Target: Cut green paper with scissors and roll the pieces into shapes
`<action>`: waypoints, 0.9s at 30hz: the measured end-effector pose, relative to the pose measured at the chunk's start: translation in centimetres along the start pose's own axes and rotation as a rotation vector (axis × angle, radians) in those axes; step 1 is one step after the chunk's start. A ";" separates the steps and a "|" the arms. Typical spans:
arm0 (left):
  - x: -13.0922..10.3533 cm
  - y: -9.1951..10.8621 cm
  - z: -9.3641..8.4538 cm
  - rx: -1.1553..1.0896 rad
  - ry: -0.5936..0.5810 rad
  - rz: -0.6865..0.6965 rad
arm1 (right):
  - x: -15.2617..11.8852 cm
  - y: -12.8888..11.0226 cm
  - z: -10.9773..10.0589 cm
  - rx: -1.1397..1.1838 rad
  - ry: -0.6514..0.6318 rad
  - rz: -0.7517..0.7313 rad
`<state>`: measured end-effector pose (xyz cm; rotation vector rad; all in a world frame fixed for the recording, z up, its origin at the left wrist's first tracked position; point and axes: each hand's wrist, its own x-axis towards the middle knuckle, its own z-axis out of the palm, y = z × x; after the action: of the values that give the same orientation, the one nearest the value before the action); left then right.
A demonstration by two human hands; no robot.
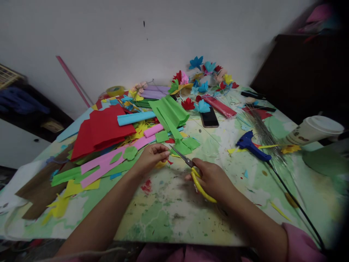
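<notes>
My right hand (pixel 211 178) is closed on yellow-handled scissors (pixel 201 186), whose blades point up and left toward my left hand. Near the blade tips, my left hand (pixel 155 156) has its thumb and fingers pinched together; whatever they hold is too small to make out. Just beyond both hands lie green paper pieces (pixel 188 145). Left of my left hand, pink paper strips (pixel 109 163) carry two cut green leaf shapes, one of them a rounded piece (pixel 130 153).
Red paper (pixel 102 127) and brown paper (pixel 40 189) cover the left side. Paper flowers (pixel 203 105) and a phone (pixel 209 118) stand behind. At right are a blue glue gun (pixel 253 145) with a black cord, wires (pixel 263 127) and a white cup (pixel 313 129).
</notes>
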<state>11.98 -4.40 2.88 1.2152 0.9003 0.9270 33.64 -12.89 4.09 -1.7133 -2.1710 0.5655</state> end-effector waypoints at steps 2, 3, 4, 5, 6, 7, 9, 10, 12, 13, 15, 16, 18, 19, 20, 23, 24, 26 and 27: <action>0.0 -0.1 0.3 -0.073 0.028 -0.004 | 0.2 0.3 0.1 -0.026 0.050 0.006; -0.1 -0.2 0.5 -0.114 0.040 -0.019 | 0.3 0.4 0.2 -0.042 0.074 0.005; -0.1 -0.2 0.7 -0.156 0.050 -0.038 | 0.4 0.6 0.2 -0.060 0.092 0.001; -0.2 -0.3 0.9 -0.198 0.054 -0.058 | 0.4 0.7 0.2 -0.078 0.105 -0.004; -0.3 -0.3 1.1 -0.243 0.056 -0.077 | 0.4 0.7 0.3 -0.098 0.115 -0.010; -0.3 -0.3 1.3 -0.287 0.054 -0.090 | 0.4 0.8 0.3 -0.117 0.123 -0.019; -0.5 -0.4 1.8 -0.370 0.050 -0.093 | 0.3 0.8 0.4 -0.150 0.138 -0.046; -0.5 -0.4 2.0 -0.403 0.049 -0.087 | 0.3 0.7 0.4 -0.162 0.144 -0.061; -0.6 -0.5 2.3 -0.446 0.052 -0.071 | 0.2 0.6 0.5 -0.175 0.155 -0.077; -0.7 -0.6 2.5 -0.461 0.056 -0.062 | 0.2 0.6 0.6 -0.179 0.154 -0.078; -0.8 -0.8 2.8 -0.489 0.070 -0.049 | 0.2 0.5 0.6 -0.184 0.143 -0.073; -0.8 -0.9 2.9 -0.502 0.076 -0.046 | 0.2 0.4 0.6 -0.183 0.135 -0.070; -0.9 -1.1 3.2 -0.516 0.079 -0.047 | 0.2 0.3 0.5 -0.176 0.119 -0.066; -0.9 -1.2 3.3 -0.517 0.079 -0.050 | 0.2 0.3 0.5 -0.170 0.114 -0.064; -1.0 -1.2 3.4 -0.515 0.079 -0.054 | 0.1 0.3 0.5 -0.164 0.111 -0.063; -1.1 -1.5 3.7 -0.511 0.102 -0.059 | 0.1 0.2 0.4 -0.151 0.108 -0.072; -1.1 -1.6 3.7 -0.513 0.111 -0.059 | 0.1 0.2 0.4 -0.148 0.104 -0.076; -1.2 -1.7 3.8 -0.520 0.117 -0.052 | 0.1 0.1 0.4 -0.143 0.096 -0.081; -1.2 -1.8 3.8 -0.522 0.116 -0.048 | 0.1 0.1 0.4 -0.139 0.092 -0.084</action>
<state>15.29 -7.03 1.65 0.6960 0.7112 1.1159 33.54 -12.81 3.66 -1.6715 -2.2508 0.3151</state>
